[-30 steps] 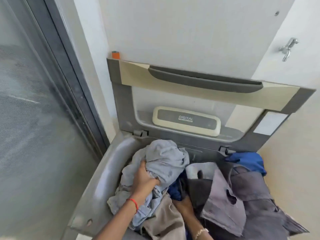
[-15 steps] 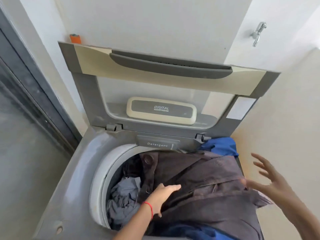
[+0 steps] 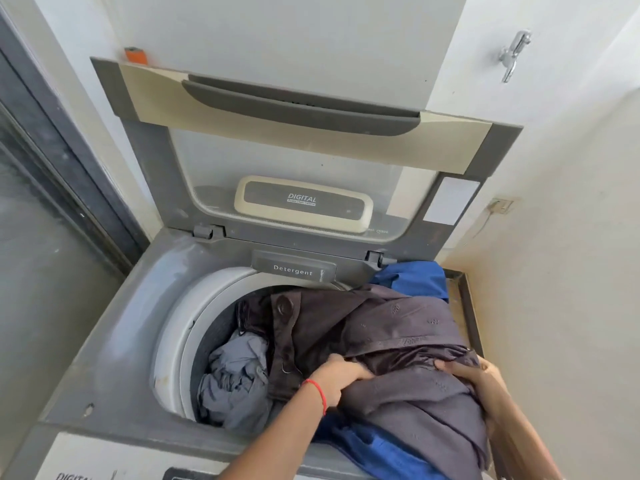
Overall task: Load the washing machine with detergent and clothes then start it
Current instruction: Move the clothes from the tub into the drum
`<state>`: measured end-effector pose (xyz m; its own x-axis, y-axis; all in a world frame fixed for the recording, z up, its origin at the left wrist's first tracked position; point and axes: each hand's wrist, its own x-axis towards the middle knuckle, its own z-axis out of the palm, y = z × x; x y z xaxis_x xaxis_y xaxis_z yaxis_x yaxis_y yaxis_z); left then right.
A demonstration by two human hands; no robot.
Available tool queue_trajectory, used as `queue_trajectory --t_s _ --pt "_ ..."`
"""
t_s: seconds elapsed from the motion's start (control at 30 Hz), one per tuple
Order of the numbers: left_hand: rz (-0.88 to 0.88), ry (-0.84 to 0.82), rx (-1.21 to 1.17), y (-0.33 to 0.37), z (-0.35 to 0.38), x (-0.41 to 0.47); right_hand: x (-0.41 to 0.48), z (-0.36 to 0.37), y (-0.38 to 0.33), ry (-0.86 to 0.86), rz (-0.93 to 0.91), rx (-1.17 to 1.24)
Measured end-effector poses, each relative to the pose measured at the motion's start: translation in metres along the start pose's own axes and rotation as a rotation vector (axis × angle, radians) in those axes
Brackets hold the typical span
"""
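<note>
A grey top-loading washing machine (image 3: 114, 344) stands with its lid (image 3: 298, 109) raised against the wall. Inside the drum lies a crumpled light grey garment (image 3: 235, 379). A large dark brown garment (image 3: 391, 334) drapes over the drum's right rim, with blue cloth (image 3: 412, 280) under it at the back right and front. My left hand (image 3: 337, 379), with a red thread on the wrist, grips the brown garment near its middle. My right hand (image 3: 474, 374) clutches the same garment at its right side. A closed drawer marked Detergent (image 3: 294, 270) sits at the drum's back edge.
A metal tap (image 3: 512, 53) sticks out of the wall at upper right. A small orange object (image 3: 135, 54) sits behind the lid's left corner. A dark-framed glass door (image 3: 52, 220) runs along the left. A cream wall closes the right side.
My right hand came in from open air and closed on the brown garment. My left hand went from lying flat on it to gripping it. A second ago both hands pushed the light grey garment down.
</note>
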<state>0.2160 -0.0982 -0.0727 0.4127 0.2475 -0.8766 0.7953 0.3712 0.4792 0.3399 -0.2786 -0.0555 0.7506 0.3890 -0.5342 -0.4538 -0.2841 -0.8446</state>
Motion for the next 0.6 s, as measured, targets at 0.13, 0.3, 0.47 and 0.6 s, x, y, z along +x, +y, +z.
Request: queue_trajectory --t_s 0.13,0.3,0.47,0.6 --pt "0.142 0.184 0.059 0.007 0.000 -0.005 -0.013 0.005 -0.015 0.089 -0.053 -0.035" --pt "0.200 0.123 0.025 0.019 -0.028 -0.036 -0.039 0.027 -0.048 -0.044 -0.047 0.110" --pt "0.332 0.067 -0.170 0.036 -0.090 -0.090 -0.069 0.093 -0.111 -0.334 -0.017 0.325" --pt "0.451 -0.048 -0.438 0.050 -0.143 -0.134 -0.088 0.161 -0.155 -0.611 -0.002 0.478"
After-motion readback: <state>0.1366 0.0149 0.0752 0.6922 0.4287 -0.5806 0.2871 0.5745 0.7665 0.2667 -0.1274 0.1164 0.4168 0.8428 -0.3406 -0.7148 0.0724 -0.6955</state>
